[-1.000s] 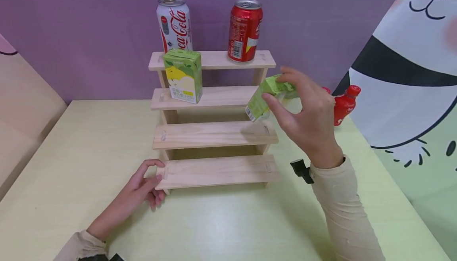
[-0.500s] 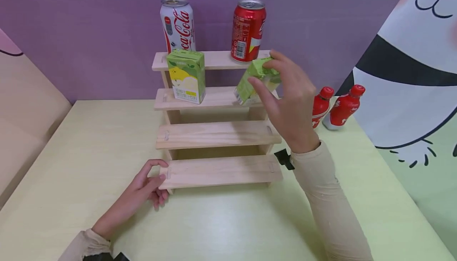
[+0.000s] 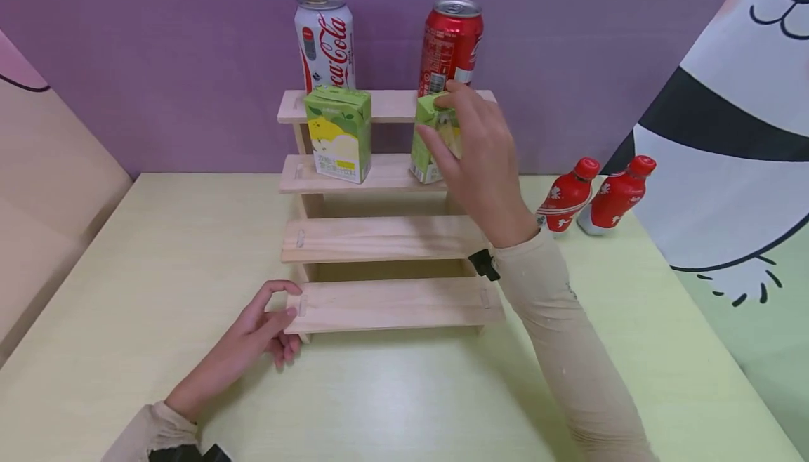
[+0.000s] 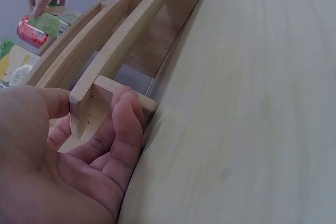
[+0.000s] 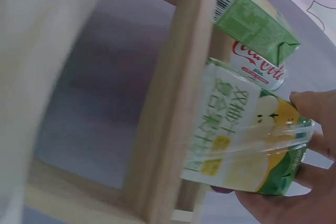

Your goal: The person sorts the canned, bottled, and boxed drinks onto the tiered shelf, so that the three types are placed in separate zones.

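Clearly, the held carton (image 5: 247, 132) reads "双柚汁" — the white can (image 3: 325, 44), "Coca-Cola".

Looks like a small staged display corner, a little shop-like; cannot tell whether inside a home or a studio. Suggested by a plain purple backdrop (image 3: 221, 62), a black-and-white cartoon-animal print (image 3: 695, 188), a pale wood-grained table (image 3: 379, 399), and a stepped pale wooden rack (image 3: 379, 239) bearing green-and-yellow drink cartons (image 3: 338, 135).
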